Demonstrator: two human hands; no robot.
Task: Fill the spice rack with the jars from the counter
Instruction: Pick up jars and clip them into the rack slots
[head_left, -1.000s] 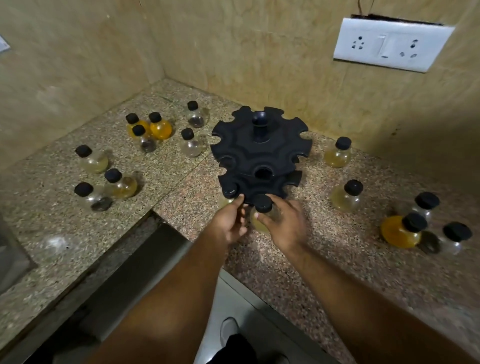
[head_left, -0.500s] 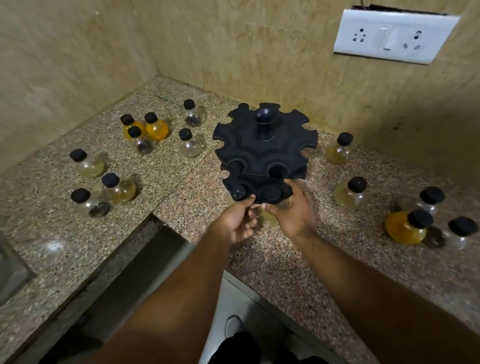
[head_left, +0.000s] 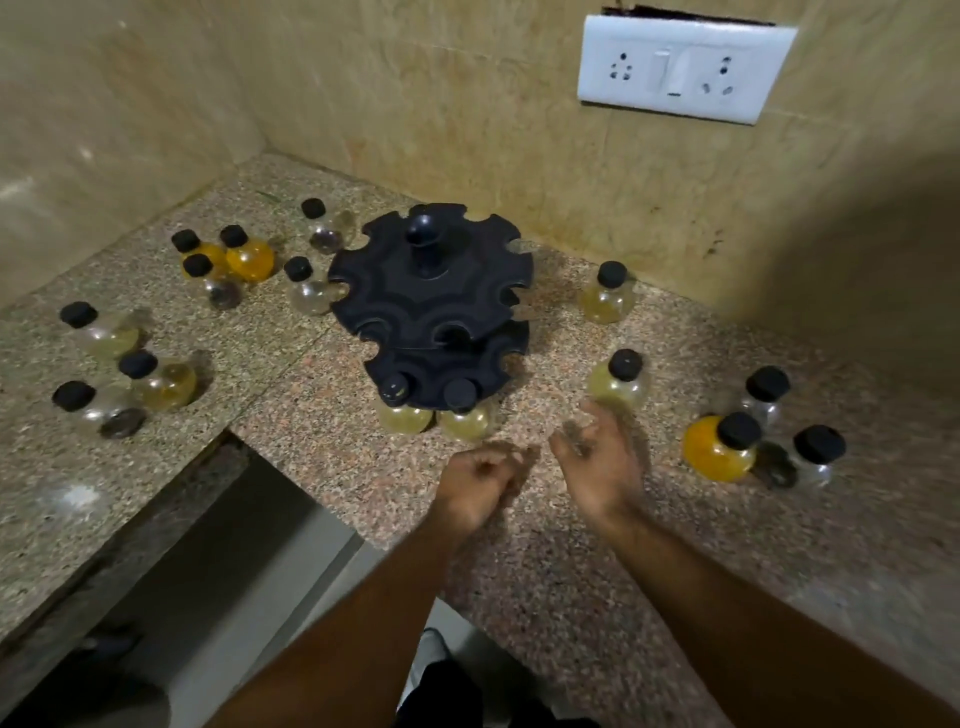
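Black two-tier round plastic spice rack (head_left: 431, 306), notched slots round each rim, stands on speckled granite counter (head_left: 311, 452) near the wall corner. Two black-capped round glass jars of pale yellow (head_left: 402, 413) sit in its lower front slots. My left hand (head_left: 475, 486) is curled and empty. My right hand (head_left: 597, 462) is loosely spread, empty and blurred.

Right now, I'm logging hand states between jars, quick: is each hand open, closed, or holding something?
Left hand: closed, fingers curled, holding nothing.
Right hand: open, holding nothing, motion-blurred.
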